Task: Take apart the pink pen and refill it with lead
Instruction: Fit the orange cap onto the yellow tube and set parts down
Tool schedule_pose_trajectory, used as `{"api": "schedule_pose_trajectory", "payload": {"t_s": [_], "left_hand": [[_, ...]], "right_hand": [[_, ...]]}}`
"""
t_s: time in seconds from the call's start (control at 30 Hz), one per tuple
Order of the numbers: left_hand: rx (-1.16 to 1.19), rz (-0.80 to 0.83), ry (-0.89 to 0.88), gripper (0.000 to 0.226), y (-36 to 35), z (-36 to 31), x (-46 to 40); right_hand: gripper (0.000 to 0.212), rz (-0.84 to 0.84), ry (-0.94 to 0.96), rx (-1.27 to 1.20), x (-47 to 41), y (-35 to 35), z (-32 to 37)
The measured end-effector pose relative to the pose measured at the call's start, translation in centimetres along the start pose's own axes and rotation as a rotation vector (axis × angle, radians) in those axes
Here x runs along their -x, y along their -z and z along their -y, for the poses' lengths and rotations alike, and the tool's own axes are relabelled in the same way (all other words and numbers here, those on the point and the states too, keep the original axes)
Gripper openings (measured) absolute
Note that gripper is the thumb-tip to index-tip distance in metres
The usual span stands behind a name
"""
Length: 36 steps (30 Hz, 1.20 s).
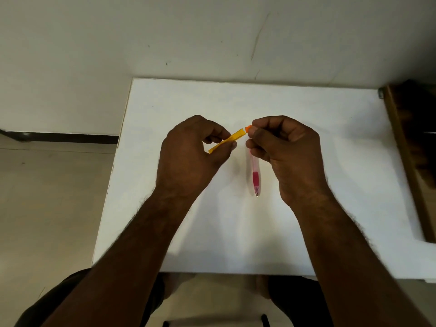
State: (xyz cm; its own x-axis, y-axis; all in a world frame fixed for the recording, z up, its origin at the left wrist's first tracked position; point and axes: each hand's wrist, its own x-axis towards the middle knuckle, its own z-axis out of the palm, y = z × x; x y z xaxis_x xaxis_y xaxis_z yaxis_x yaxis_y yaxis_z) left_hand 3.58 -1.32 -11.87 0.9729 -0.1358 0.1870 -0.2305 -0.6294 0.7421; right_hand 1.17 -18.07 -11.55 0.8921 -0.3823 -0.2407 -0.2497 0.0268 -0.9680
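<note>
My left hand (188, 152) pinches a flat yellow lead case (227, 140) between thumb and fingers, tilted up toward the right. My right hand (283, 149) pinches the small orange cap (248, 128) at the case's upper end. The pink pen (256, 175) lies on the white table (330, 185) under my right hand, its clear barrel pointing away and its tip toward me. The pen's top end is hidden behind my right fingers.
A dark wooden piece (410, 147) runs along the table's right edge. The white wall (212, 38) stands right behind the table. Tiled floor (47, 197) lies to the left.
</note>
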Motion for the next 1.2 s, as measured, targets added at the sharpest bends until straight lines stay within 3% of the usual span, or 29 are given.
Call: {"api": "schedule_pose_trajectory", "payload": {"t_s": [0.57, 0.83, 1.03, 1.2], "left_hand": [[-0.131, 0.045, -0.122, 0.013, 0.3, 0.4, -0.1], [-0.094, 0.055, -0.019, 0.014, 0.1, 0.4, 0.1], [-0.132, 0.044, 0.260, 0.020, -0.7, 1.0, 0.2], [-0.118, 0.023, 0.412, 0.016, -1.1, 1.0, 0.5]], "right_hand": [[0.011, 0.089, 0.087, 0.202, -0.5, 0.5, -0.6], [0.012, 0.119, 0.070, 0.218, -0.4, 0.4, -0.7], [0.034, 0.134, 0.183, 0.496, 0.3, -0.6, -1.1], [0.072, 0.318, 0.319, 0.677, 1.4, -1.8, -1.9]]}}
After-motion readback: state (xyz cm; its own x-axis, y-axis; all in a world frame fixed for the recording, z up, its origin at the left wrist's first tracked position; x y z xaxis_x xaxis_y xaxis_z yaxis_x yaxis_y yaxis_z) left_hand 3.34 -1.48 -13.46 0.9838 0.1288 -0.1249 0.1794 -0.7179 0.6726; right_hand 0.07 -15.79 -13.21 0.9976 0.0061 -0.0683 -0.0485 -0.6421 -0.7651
